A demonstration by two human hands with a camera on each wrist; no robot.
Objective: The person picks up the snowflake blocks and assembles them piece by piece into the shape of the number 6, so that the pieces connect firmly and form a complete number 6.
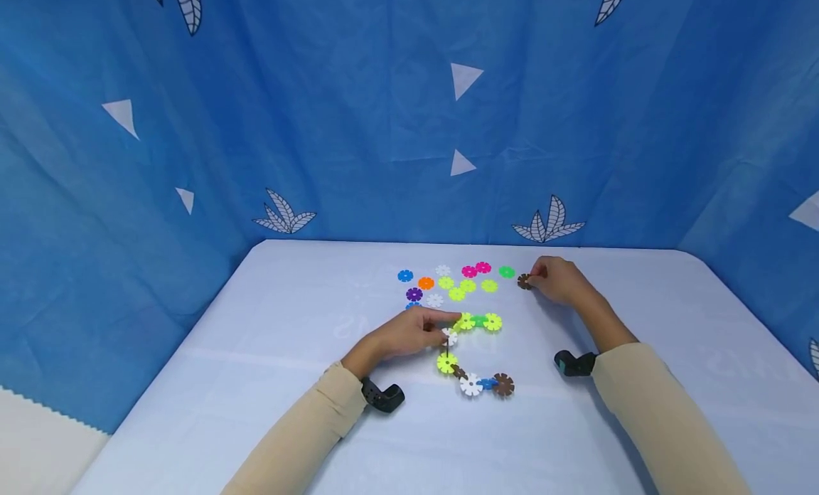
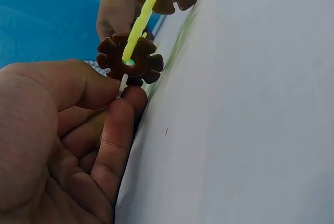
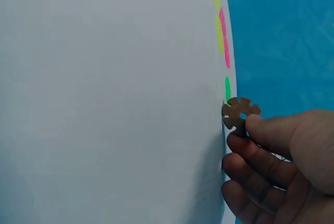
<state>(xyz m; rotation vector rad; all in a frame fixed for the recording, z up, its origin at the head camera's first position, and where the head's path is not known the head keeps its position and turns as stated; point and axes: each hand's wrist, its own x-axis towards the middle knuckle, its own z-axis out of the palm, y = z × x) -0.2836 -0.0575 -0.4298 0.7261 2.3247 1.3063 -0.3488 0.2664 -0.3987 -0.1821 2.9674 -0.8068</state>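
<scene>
My left hand (image 1: 404, 331) pinches a white notched disc (image 1: 451, 337) that belongs to a curved chain of interlocked plastic discs. The left wrist view shows that disc edge-on between thumb and fingers, with a brown disc (image 2: 112, 59) and a yellow disc (image 2: 140, 25) beside it. Yellow and green discs (image 1: 480, 321) form the chain's far end. The near end has a white disc (image 1: 470, 385), a blue disc and a brown disc (image 1: 503, 385). At the back right, my right hand (image 1: 557, 280) holds a single brown notched disc (image 3: 241, 112) between thumb and index finger.
Loose discs lie scattered behind the chain: a purple disc (image 1: 414, 294), an orange disc (image 1: 426, 283), a green disc (image 1: 507, 272), and several others in pink, yellow, white and blue. A blue curtain (image 1: 384, 125) hangs behind the white-covered table (image 1: 256, 338).
</scene>
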